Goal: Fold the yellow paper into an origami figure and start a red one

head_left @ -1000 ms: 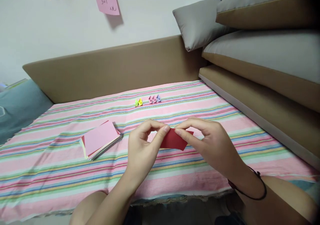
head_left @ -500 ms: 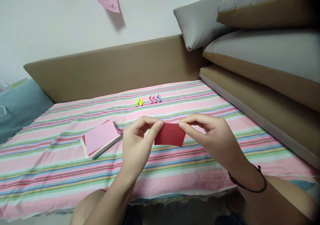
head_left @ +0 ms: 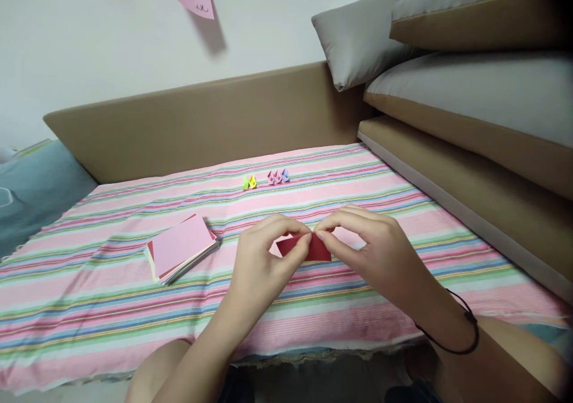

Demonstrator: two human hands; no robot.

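We find the small oblong of dark-red paper [head_left: 319, 250] between left hand [head_left: 264, 255] and right hand [head_left: 375, 242], both pinching its far edge close together; long axis left-to-right, neither hand clearly nearer.

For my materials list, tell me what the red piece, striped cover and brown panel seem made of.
Red piece: probably matte paper or thin card; crisp, straight edges.
Striped cover: dull cloth, likely woven; soft creases, frayed edge.
Brown panel: smooth, low sheen, no weave visible; perhaps leatherette, unsure.
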